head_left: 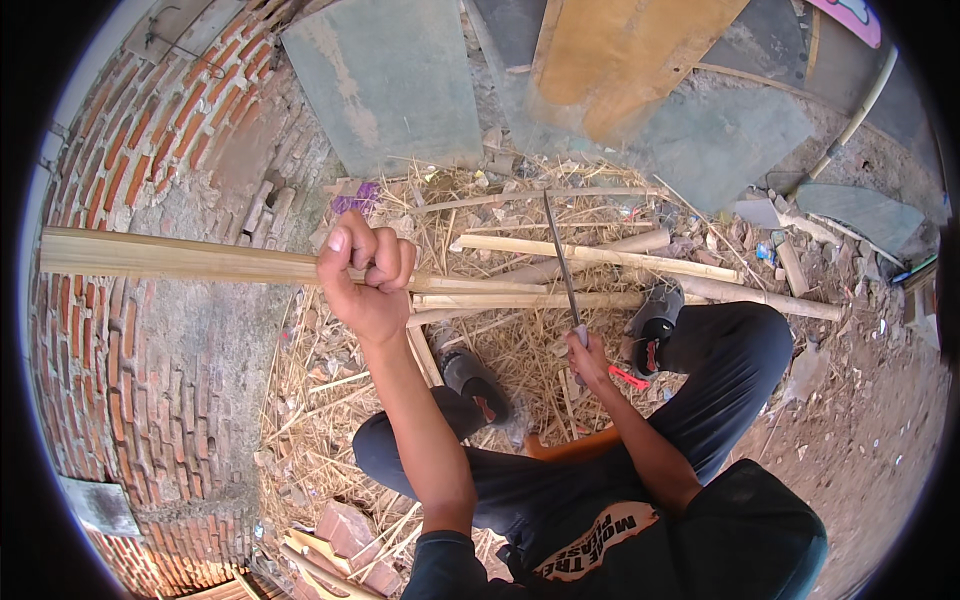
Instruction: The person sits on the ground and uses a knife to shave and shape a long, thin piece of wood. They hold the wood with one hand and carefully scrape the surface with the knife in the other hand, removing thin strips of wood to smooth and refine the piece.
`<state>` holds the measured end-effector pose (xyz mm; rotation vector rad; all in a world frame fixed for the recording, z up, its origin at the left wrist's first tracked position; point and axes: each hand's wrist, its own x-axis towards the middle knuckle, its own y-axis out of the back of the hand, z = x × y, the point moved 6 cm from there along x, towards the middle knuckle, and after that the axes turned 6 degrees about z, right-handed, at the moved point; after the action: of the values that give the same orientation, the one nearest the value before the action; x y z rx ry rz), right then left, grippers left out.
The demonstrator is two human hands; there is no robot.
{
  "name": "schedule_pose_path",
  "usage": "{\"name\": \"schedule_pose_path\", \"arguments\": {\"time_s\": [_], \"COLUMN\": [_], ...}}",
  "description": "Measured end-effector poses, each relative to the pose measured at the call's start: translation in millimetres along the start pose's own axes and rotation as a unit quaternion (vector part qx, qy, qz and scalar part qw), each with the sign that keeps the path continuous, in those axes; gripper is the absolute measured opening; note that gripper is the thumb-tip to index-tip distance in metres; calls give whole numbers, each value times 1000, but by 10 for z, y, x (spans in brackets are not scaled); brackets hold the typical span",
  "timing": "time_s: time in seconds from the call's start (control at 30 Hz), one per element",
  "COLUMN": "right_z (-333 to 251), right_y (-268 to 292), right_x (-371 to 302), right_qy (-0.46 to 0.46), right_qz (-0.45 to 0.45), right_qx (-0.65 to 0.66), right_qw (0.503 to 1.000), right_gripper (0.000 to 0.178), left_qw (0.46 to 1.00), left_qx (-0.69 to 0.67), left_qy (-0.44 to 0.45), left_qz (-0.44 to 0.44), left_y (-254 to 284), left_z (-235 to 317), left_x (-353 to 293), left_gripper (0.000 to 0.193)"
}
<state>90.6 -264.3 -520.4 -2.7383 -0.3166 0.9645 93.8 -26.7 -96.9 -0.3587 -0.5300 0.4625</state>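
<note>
A long pale bamboo strip [180, 255] runs from the brick wall side on the left down toward the pile between my feet. My left hand [368, 275] is closed around its middle, thumb and fingers curled, partly hiding it. Between my knees my right hand [587, 358] grips the greyish handle of a long, narrow-bladed knife [560, 250]. The blade points away from me, its far part over split bamboo pieces [600, 255]. More bamboo lengths [740, 293] lie under and beside it, close to my shoes.
A brick wall [125, 350] stands close on the left. Flat grey sheets [390, 95] and a tan board [620, 60] lie at the far side. Straw and bamboo shavings [330, 400] cover the ground. Something orange [575, 446] shows beneath me; broken bricks [350, 535] lie near left.
</note>
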Motion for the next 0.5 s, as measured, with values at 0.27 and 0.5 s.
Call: {"name": "schedule_pose_path", "arguments": {"time_s": [0.27, 0.5], "right_z": [-30, -18], "right_y": [-18, -14], "right_x": [-12, -2], "right_qy": [4, 7], "right_qz": [9, 11], "right_qx": [-4, 5], "right_qw": [1000, 1000], "right_gripper": [28, 36], "left_qw": [1000, 1000], "left_qx": [2, -7], "left_qy": [8, 2], "left_qz": [-27, -10], "left_y": [-48, 176], "left_z": [78, -165], "left_x": [-20, 17], "left_gripper": [43, 42]}}
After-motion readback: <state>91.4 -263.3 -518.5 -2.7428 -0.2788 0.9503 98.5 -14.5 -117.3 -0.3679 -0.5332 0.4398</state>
